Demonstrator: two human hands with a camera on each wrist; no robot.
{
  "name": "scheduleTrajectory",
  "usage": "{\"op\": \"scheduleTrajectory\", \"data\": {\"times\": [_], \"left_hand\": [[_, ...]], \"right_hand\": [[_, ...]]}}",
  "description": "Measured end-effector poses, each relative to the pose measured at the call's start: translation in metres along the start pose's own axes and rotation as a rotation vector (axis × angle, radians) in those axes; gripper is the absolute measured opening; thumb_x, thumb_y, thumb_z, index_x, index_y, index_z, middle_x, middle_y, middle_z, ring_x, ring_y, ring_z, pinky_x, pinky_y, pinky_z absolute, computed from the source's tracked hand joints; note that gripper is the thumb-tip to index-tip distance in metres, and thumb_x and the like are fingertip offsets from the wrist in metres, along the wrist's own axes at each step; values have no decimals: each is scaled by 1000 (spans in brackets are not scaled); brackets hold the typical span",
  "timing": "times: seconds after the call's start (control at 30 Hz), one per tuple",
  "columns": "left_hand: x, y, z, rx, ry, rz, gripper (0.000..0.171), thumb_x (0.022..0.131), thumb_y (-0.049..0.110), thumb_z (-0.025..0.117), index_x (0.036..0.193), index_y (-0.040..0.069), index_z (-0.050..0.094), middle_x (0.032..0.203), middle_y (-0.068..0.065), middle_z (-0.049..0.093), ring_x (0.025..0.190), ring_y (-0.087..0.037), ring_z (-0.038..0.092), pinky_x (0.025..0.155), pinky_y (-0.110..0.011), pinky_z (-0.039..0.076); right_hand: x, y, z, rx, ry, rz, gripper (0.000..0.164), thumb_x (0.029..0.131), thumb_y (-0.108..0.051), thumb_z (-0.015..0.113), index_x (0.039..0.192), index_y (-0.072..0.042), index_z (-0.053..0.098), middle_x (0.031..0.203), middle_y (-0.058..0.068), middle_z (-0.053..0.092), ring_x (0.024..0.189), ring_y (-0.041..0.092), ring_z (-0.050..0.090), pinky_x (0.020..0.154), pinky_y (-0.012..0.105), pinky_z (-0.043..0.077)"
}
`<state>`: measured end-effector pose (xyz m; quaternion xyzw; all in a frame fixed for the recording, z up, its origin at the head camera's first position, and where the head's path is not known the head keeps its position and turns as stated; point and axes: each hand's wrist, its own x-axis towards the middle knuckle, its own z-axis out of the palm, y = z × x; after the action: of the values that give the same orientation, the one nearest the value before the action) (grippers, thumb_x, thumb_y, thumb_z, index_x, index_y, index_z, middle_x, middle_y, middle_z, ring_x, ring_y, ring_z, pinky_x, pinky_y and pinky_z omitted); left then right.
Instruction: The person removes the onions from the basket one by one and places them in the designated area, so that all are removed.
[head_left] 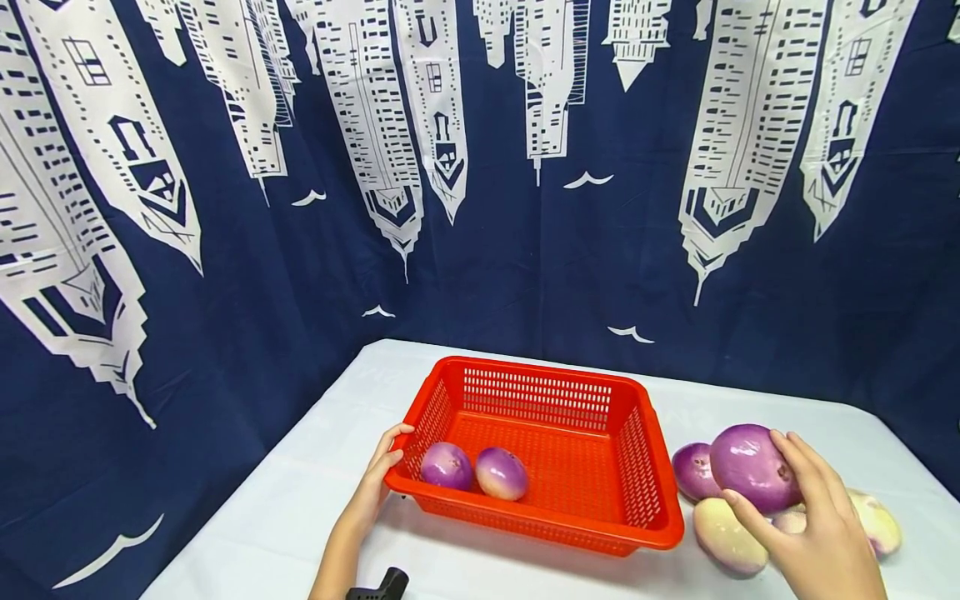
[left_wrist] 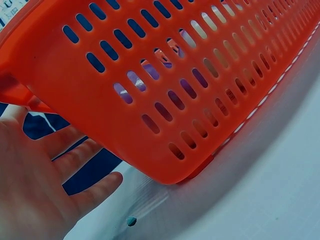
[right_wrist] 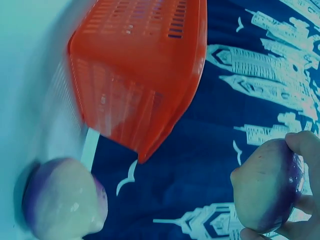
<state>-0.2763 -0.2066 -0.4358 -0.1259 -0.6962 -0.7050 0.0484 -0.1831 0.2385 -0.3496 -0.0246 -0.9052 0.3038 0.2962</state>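
Observation:
My right hand [head_left: 825, 517] grips a purple turnip [head_left: 752, 467] between thumb and fingers, raised over several others at the table's right. In the right wrist view this held turnip [right_wrist: 265, 187] shows its pale, pointed underside. Beneath and around it lie a purple turnip [head_left: 693, 471], a cream one [head_left: 727, 533] and more pale ones partly behind the hand. My left hand [head_left: 375, 479] touches the left rim of a red plastic basket [head_left: 540, 525], its fingers fairly straight and spread in the left wrist view. Two purple-and-cream turnips sit inside the basket's near left part.
A white-covered table [head_left: 465, 567] carries everything. Behind and to the left hangs a dark blue curtain [head_left: 525, 275] printed with white buildings and birds. A small black object [head_left: 392, 583] shows at the bottom edge, beside the left forearm.

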Motion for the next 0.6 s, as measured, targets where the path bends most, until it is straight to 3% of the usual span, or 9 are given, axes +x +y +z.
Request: {"op": "scheduleTrajectory", "data": {"times": [0.13,0.17,0.23,0.27,0.33,0.37,0.43,0.5,0.6], "left_hand": [[1,0,0,7,-6,4,45,86,22,35,128,7,33,129,-10,34,110,-15,43,94,-37,32],[1,0,0,7,-5,3,44,86,22,34,128,7,33,129,-10,34,110,-14,44,93,-37,32],[1,0,0,6,-3,0,44,86,21,34,128,6,33,128,-10,34,109,-13,44,93,-37,32],[1,0,0,5,-3,-1,44,86,21,34,128,7,33,129,-10,34,109,-13,44,93,-37,32],[1,0,0,11,-4,-2,44,86,21,34,128,6,33,129,-11,34,109,-14,44,93,-37,32],[1,0,0,8,-2,-4,44,86,21,34,128,7,34,129,-11,34,109,-14,44,93,-37,31],[1,0,0,8,-3,-1,44,86,21,35,128,6,33,129,-11,34,109,-14,43,93,-37,31],[1,0,0,8,-5,3,44,86,21,34,128,6,33,129,-12,34,109,-15,43,93,-36,32],[1,-1,1,1,-4,7,43,86,20,34,127,5,33,128,-11,34,110,-16,43,93,-37,32]], "right_hand": [[-3,13,-5,21,78,20,76,75,-24,70,141,-16,32,144,21,29,131,41,25,102,62,18],[-3,16,-6,17,88,30,76,75,-23,70,141,-16,32,143,21,30,131,41,26,109,51,19],[-3,23,-10,12,96,70,77,75,-25,70,141,-17,32,144,21,30,131,40,27,109,22,22],[-3,27,-12,10,92,88,77,75,-25,70,142,-17,30,144,21,29,132,40,25,103,10,20],[-3,36,-16,10,82,111,78,77,-26,68,143,-16,27,145,23,25,136,37,20,92,-2,8],[-2,40,-17,8,81,132,78,78,-26,67,143,-15,26,146,23,24,137,35,18,86,-4,3],[-1,45,-19,30,111,179,76,78,-24,66,143,-14,27,147,22,23,139,30,14,92,-2,2],[0,49,-19,60,157,241,74,78,-20,66,142,-16,29,148,17,24,140,18,13,97,1,5],[3,56,-18,154,244,330,71,77,-14,65,141,-21,33,147,1,29,133,1,20,95,-2,13]]}}
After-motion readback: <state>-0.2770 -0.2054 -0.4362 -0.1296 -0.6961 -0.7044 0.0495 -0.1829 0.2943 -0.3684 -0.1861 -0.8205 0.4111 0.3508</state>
